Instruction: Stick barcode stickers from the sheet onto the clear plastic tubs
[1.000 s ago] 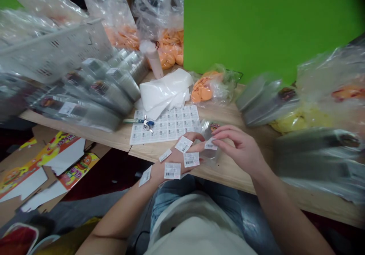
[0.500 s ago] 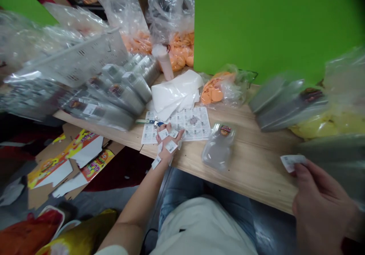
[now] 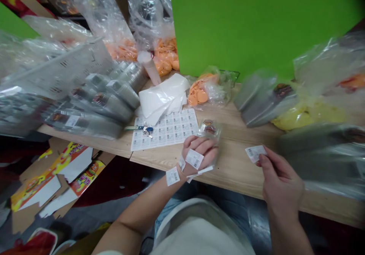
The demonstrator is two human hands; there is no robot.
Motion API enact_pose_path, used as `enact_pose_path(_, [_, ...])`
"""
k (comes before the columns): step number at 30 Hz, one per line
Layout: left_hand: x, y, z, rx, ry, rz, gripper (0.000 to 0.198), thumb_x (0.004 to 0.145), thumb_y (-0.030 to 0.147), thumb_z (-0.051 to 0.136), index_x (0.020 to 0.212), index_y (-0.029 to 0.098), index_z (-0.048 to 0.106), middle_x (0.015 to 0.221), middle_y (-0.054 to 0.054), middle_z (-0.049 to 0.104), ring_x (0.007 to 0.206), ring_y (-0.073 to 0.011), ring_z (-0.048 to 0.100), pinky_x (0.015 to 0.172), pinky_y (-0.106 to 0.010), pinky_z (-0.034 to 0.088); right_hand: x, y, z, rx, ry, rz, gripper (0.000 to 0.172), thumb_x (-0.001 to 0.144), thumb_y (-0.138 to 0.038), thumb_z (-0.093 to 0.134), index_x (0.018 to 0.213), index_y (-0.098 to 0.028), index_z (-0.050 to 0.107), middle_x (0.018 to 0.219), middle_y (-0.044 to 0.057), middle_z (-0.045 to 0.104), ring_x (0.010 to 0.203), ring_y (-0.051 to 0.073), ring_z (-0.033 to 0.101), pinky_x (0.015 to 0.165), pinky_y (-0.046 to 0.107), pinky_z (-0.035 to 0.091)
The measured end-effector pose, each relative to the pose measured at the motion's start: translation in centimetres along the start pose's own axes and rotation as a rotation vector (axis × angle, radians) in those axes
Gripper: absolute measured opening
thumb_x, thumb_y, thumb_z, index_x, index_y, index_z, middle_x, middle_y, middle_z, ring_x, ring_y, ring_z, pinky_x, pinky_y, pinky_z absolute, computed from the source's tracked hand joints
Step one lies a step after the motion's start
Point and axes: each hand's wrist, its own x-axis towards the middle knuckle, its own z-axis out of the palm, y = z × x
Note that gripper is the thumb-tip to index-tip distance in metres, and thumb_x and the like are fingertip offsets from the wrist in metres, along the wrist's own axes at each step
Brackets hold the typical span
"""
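Right hand [image 3: 281,175]: nearly closed, thumb and forefinger pinched on a small white barcode label [image 3: 255,153], remaining fingers curled behind, a grip that seems suited to keeping a sticky label by its edge and away from the skin. Left hand [image 3: 201,152]: fingers loosely curled together, resting against a clear plastic pouch [image 3: 209,131], though whether gripping it or only steadying it, impossible to tell. More barcode labels [image 3: 194,159] stuck lightly across the back of that hand and wrist, probably a ready supply within reach of the pinching fingers.

Pouch just beyond the lower right corner of a printed label sheet [image 3: 164,129], a spot that likely keeps both close at hand. On that sheet's left edge, a bunch of keys [image 3: 146,131] with a blue fob, perhaps weighing the paper down. Just above the sheet, a pile of white plastic sleeves [image 3: 162,99]; up and to its right, a bag of orange discs [image 3: 198,95]. Left of the sheet, stacked clear packs [image 3: 97,105]. Farther below and left, flattened printed cardboard [image 3: 51,173] on the floor.
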Motion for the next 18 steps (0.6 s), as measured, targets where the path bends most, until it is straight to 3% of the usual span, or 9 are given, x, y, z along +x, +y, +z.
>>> enact_pose_path(3, [-1.1, 0.5, 0.4, -0.061, -0.106, 0.021, 0.02, 0.081, 0.019, 0.056, 0.1, 0.025, 0.062, 0.115, -0.001, 0.064, 0.109, -0.0161, 0.054, 0.098, -0.035, 0.036, -0.1, 0.8, -0.1, 0.091, 0.003, 0.146, 0.045, 0.072, -0.042, 0.065, 0.112, -0.022, 0.062, 0.087, 0.004, 0.066, 0.07, 0.014, 0.057, 0.069, 0.032, 0.047])
enact_pose_path(8, [-2.2, -0.3, -1.2, -0.147, -0.27, 0.104, 0.027, 0.082, 0.022, 0.055, 0.108, 0.021, 0.059, 0.118, -0.004, 0.062, 0.117, -0.0177, 0.051, 0.102, -0.036, 0.036, 0.5, 1.2, 1.2, 0.278, -0.048, 0.2, 0.036, 0.069, -0.038, 0.068, 0.101, -0.022, 0.066, 0.088, 0.004, 0.067, 0.074, 0.014, 0.059, 0.07, 0.032, 0.048])
enact_pose_path(14, [-2.9, -1.0, -2.3, -0.217, -0.355, 0.206, 0.04, 0.084, 0.014, 0.05, 0.122, 0.022, 0.049, 0.119, -0.003, 0.061, 0.117, -0.0145, 0.051, 0.109, -0.036, 0.031, 3.0, -2.7, 4.5, 0.632, -0.356, 0.249, 0.024, 0.071, -0.03, 0.066, 0.094, -0.024, 0.065, 0.087, 0.002, 0.067, 0.074, 0.014, 0.062, 0.06, 0.027, 0.047])
enact_pose_path(18, [-4.5, -1.6, -2.4, -0.314, -0.432, 0.176, 0.046, 0.084, 0.014, 0.049, 0.129, 0.022, 0.042, 0.124, -0.007, 0.056, 0.118, -0.0175, 0.05, 0.108, -0.038, 0.033, 3.7, -4.2, 7.8, 0.65, -0.563, 0.264, 0.029, 0.071, -0.034, 0.065, 0.098, -0.023, 0.062, 0.087, 0.001, 0.066, 0.075, 0.014, 0.061, 0.07, 0.031, 0.05])
